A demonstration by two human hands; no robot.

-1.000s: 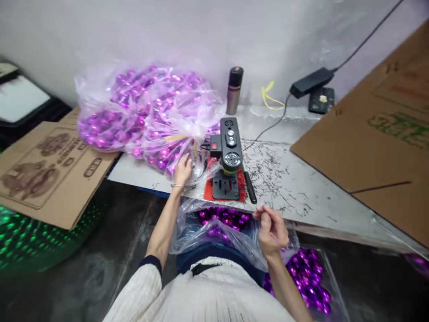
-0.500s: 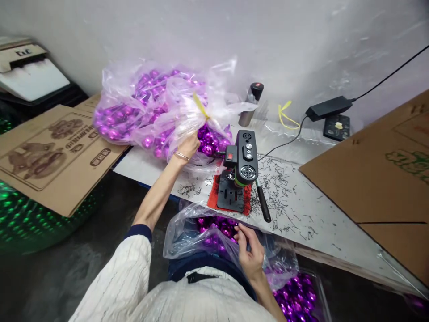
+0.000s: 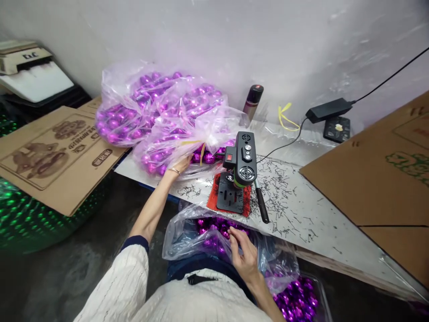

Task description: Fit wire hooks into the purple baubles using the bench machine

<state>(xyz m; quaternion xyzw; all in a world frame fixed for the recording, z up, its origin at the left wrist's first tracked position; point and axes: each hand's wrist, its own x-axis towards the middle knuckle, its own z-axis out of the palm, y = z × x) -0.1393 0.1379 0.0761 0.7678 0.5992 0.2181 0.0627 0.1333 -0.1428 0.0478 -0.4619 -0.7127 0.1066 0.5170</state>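
My left hand (image 3: 182,164), with a bracelet on its wrist, reaches to the front of a clear plastic bag (image 3: 214,118) of shiny purple balls (image 3: 157,167). Its fingertips are by the balls and partly covered by plastic, so their grip is unclear. A yellow tie (image 3: 202,153) lies on the bag just above that hand. Over my lap, my right hand (image 3: 246,256) is closed in a pinch; what it holds, if anything, is too small to name. Beneath it sits an open plastic bag (image 3: 174,241) with purple balls (image 3: 214,239).
A black press-like machine (image 3: 246,156) with a lever handle (image 3: 262,205) stands on a red mat (image 3: 247,208). Dark wire bits (image 3: 281,188) litter the table. Behind are a spray can (image 3: 252,100) and a power adapter (image 3: 330,110). Cardboard (image 3: 375,179) flanks the right, a carton (image 3: 63,156) the left.
The gathered neck of the large bag has sunk, and its yellow tie now hangs downward. My left hand has moved down and left. My right hand has shifted slightly left, still pinched.
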